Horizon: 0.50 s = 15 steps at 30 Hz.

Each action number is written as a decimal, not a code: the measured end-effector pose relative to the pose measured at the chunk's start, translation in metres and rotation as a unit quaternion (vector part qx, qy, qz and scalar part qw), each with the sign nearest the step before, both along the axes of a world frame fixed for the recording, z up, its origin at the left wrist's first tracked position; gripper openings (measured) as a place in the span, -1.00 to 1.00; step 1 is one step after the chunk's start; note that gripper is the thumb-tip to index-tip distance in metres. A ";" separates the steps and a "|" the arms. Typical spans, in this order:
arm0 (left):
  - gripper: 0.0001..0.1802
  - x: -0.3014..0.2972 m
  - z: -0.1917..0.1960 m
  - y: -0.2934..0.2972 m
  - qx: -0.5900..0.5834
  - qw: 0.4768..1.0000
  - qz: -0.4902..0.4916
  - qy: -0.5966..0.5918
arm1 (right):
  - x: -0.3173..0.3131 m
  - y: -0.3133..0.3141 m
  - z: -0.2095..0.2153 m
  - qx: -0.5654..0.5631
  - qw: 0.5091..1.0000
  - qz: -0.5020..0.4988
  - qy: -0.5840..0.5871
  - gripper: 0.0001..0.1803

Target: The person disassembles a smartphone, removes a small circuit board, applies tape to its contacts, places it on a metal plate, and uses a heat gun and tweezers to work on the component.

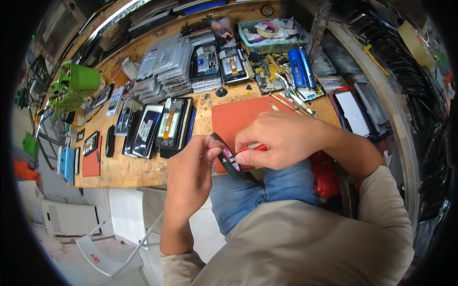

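Above my lap, at the near edge of an orange-red mat, both my hands meet. My left hand pinches a dark, curved band with a pink and white inner side, which looks like a roll of black tape, tilted on edge. Wrapped in the fingers of my right hand is a red-handled tool. The tool's tip points at the roll and seems to touch it. My fingers cover most of the tool, so its kind is hidden.
Opened phones lie left of the mat, before stacked clear plastic trays. A green basket stands far left, a pale green basket at the back. Tweezers and blue tools lie right. A folding chair stands lower left.
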<state>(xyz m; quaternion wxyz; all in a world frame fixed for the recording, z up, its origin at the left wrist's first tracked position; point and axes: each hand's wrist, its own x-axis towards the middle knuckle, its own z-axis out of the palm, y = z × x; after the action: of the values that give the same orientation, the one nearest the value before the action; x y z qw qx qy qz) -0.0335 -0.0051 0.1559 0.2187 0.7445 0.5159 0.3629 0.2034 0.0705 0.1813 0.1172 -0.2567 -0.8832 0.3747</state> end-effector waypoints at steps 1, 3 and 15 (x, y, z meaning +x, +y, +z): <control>-0.89 -0.003 -0.002 0.001 -0.018 0.999 0.002 -0.033 | 0.005 -0.002 -0.004 0.019 0.999 -0.006 0.048 -0.61; -0.83 -0.006 -0.009 0.004 -0.039 0.996 0.032 -0.075 | 0.002 -0.012 -0.025 0.001 0.997 -0.071 0.042 -0.53; -0.85 -0.028 -0.048 -0.013 0.087 0.907 0.178 -0.372 | -0.001 0.007 -0.084 0.282 0.927 -0.210 0.130 -0.64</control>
<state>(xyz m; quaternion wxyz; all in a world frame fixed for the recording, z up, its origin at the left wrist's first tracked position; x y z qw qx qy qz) -0.0615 -0.0182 0.1082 0.2613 0.4676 0.4872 0.6897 0.2019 0.0777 0.0976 0.3747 -0.3412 -0.8554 0.1071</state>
